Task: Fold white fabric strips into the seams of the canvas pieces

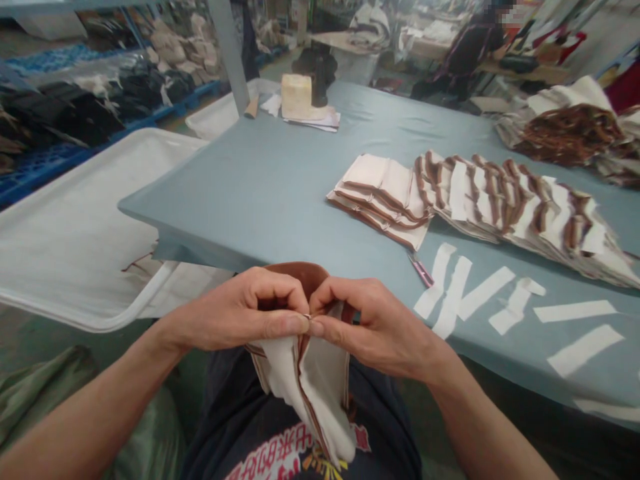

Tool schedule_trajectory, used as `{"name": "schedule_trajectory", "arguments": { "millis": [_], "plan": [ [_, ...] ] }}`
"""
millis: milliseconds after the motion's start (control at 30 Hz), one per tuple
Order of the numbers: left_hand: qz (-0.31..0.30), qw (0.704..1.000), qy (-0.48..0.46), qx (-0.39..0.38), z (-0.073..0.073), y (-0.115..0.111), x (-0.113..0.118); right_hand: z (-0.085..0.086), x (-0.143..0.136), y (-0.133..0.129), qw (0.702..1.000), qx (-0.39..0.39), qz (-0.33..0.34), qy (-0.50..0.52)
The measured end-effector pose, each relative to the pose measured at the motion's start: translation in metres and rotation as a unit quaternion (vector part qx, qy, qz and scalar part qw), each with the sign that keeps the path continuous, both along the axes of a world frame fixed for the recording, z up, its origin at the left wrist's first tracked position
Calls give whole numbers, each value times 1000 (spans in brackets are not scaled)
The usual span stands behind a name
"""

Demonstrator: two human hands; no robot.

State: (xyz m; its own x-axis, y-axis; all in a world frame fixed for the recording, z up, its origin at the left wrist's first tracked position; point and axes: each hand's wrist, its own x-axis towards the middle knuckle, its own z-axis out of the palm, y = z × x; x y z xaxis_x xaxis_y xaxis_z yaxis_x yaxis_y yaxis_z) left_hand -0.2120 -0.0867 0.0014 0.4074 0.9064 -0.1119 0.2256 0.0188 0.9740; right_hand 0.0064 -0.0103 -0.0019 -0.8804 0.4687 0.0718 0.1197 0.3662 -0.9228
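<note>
A cream cloth piece with brown edging (325, 373) hangs in front of my body, over the dark printed shirt. My left hand (260, 310) pinches its upper edge between thumb and fingers. Right beside it, my right hand (357, 320) pinches the same edge, the two thumb tips touching or nearly so. What lies between the fingertips is too small to make out. Behind my hands a brown curved part (300, 269) shows at the table's near edge.
The blue-green table (225, 180) bears stacked brown-edged cloth pieces (385, 193), pink-handled snips (421, 270) and several white strips (485, 292). A white bin (90, 213) stands at the left. Farther back, a person (465, 50) sits at the upper right.
</note>
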Motion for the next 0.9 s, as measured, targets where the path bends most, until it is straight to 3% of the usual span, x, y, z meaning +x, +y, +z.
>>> {"name": "schedule_trajectory", "arguments": {
  "millis": [167, 333, 533, 667, 767, 900],
  "plan": [
    [-29, 995, 73, 63, 5, -2, -9, -6, 1, 1, 996, 76, 31, 38],
    [12, 985, 147, 91, 7, -7, -5, -7, 0, -5, 983, 183, 14, 32],
    [54, 950, 258, 165, 17, -8, 9, -9, -4, -13, 960, 277, -39, 21],
    [72, 926, 298, 221, 13, -10, 18, -13, -8, -16, 964, 254, -73, 32],
    [78, 920, 294, 249, 6, -15, 18, -13, -12, -17, 974, 207, -87, 18],
    [72, 922, 280, 258, 4, -21, 12, -8, -16, -15, 975, 204, -85, -26]
  ]
}}
